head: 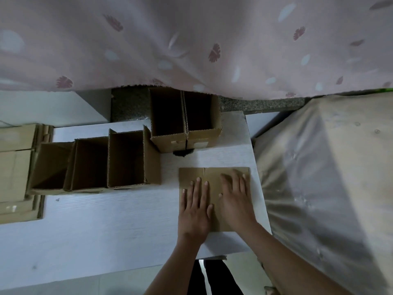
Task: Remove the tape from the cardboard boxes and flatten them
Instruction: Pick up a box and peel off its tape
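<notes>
A flattened brown cardboard box (210, 175) lies on the white table (106, 226) near its right edge. My left hand (196, 206) presses flat on its left half with straight, spread fingers. My right hand (236, 200) presses flat on its right half beside it, slightly blurred. Three open-topped cardboard boxes (125, 160) stand in a row to the left. Two more open boxes (185, 116) stand side by side at the table's back edge, with a tape patch on the front of the right one.
A stack of flattened cardboard (14, 167) lies at the far left. A pink patterned curtain (191, 39) hangs behind the table. A bulky object under shiny grey plastic (329, 177) stands right beside the table's right edge.
</notes>
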`<action>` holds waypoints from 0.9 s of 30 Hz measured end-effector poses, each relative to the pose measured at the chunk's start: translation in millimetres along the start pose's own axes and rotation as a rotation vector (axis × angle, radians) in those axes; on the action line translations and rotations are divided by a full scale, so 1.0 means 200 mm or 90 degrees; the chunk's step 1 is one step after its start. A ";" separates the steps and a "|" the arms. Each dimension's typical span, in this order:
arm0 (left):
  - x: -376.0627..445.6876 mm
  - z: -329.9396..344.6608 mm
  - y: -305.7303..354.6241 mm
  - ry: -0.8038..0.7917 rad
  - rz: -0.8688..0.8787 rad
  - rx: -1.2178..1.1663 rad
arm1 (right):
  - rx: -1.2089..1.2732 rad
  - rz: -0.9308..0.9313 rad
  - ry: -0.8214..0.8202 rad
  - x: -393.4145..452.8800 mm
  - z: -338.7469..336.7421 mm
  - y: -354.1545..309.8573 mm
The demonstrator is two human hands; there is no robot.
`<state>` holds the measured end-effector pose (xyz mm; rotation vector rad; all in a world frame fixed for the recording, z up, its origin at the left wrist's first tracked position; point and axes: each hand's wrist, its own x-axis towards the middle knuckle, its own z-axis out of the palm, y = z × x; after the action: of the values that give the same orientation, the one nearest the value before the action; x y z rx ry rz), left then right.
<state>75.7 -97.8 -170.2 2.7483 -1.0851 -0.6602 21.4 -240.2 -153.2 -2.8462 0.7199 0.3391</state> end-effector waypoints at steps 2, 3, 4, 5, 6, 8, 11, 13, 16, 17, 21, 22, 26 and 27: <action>0.00 -0.02 0.01 -0.038 0.004 0.027 | -0.013 -0.015 -0.034 0.12 -0.10 0.00; 0.00 -0.04 0.01 -0.059 0.007 0.031 | -0.021 -0.017 -0.060 0.17 -0.14 0.00; 0.00 -0.05 0.01 -0.083 0.013 0.035 | -0.029 -0.010 -0.085 0.22 -0.17 -0.01; 0.00 -0.07 0.01 -0.105 0.022 0.050 | -0.033 0.001 -0.107 0.26 -0.20 -0.02; 0.00 -0.08 0.01 -0.117 0.030 0.074 | -0.036 0.014 -0.131 0.30 -0.23 -0.04; 0.00 -0.10 0.00 -0.126 0.043 0.115 | -0.034 0.039 -0.192 0.36 -0.28 -0.05; -0.01 -0.12 0.02 -0.132 0.035 0.110 | 0.010 0.073 -0.245 0.42 -0.32 -0.06; -0.02 -0.11 0.03 -0.112 0.026 0.094 | 0.062 0.082 -0.253 0.43 -0.34 -0.06; -0.06 -0.10 0.02 -0.083 0.025 0.083 | 0.165 0.096 -0.293 0.39 -0.37 -0.07; -0.07 -0.10 0.02 -0.066 0.023 0.082 | 0.177 0.096 -0.294 0.36 -0.38 -0.07; -0.11 -0.14 0.04 0.010 -0.006 0.022 | 0.179 0.072 -0.267 0.28 -0.46 -0.09; -0.13 -0.16 0.05 0.023 -0.015 0.006 | 0.184 0.060 -0.253 0.25 -0.48 -0.09; -0.24 -0.27 0.07 0.066 -0.075 -0.065 | 0.252 0.053 -0.190 0.09 -0.56 -0.08; -0.26 -0.31 0.09 0.074 -0.098 -0.086 | 0.265 0.056 -0.187 0.05 -0.58 -0.08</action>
<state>57.7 -78.2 -91.4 2.7326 -0.7816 -0.5610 58.4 -258.5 -42.3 -2.3178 0.7534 0.5360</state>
